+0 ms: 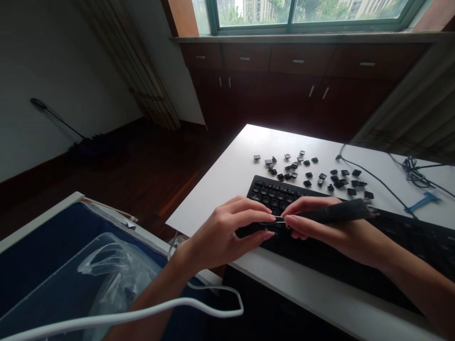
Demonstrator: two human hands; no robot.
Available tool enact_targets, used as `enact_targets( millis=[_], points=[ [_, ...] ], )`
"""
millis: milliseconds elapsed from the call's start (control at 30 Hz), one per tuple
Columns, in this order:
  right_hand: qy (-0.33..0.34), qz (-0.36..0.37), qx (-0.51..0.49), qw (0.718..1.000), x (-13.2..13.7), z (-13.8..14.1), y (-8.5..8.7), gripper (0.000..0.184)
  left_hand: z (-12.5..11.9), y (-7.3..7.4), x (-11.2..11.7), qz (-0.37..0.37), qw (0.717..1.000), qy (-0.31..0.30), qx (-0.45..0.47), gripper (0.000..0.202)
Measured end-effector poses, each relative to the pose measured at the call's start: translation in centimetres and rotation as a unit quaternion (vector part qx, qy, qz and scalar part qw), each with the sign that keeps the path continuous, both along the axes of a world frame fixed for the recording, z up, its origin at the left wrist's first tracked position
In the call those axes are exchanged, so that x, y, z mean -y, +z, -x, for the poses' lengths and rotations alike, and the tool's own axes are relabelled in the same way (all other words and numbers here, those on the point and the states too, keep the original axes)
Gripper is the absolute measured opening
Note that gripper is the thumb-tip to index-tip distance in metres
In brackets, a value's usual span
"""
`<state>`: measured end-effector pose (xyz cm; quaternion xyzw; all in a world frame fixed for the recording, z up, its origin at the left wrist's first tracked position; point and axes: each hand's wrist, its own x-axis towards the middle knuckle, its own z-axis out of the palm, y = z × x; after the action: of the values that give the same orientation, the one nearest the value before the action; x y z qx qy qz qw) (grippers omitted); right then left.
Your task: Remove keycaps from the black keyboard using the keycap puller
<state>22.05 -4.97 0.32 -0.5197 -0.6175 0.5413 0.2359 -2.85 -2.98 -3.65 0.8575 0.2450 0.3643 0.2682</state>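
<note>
My right hand [320, 220] is closed around the dark handle of a keycap puller [330, 211], which has thin wire prongs at its left end and what look like bristles at its right end. My left hand [238, 227] meets the wire tips with its bent fingers. Its thumb curls in just below, and whatever sits between these fingertips is too dark to make out. Both hands are over the left part of a black keyboard [272, 192]. Beyond the keyboard, several loose black keycaps [308, 175] lie scattered on the white table [213, 189].
A blue plastic tool [423, 201] lies at the right, near a black cable [377, 175] and its coil. In front of me at the left, a white cable [177, 303] crosses over a blue-lined surface [35, 251] with clear plastic [117, 265] on it.
</note>
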Motion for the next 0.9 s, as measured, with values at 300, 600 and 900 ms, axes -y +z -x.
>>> enact_targets(
  millis=[300, 600, 900],
  points=[
    [0.013, -0.047, 0.098, 0.994, 1.4, 0.9, 0.4, 0.019, 0.7, -1.7, 1.7, -0.105, 0.991, 0.054, -0.064, 0.029],
    [0.044, -0.028, 0.004, 0.999, 1.6, 1.6, 0.2, 0.028, 0.5, -1.8, 2.0, -0.078, 0.994, 0.073, -0.032, 0.023],
    [0.060, -0.022, 0.062, 0.996, 1.3, 1.3, -0.5, 0.036, 0.5, -1.9, 1.9, -0.073, 0.994, 0.081, -0.030, 0.019]
  ],
)
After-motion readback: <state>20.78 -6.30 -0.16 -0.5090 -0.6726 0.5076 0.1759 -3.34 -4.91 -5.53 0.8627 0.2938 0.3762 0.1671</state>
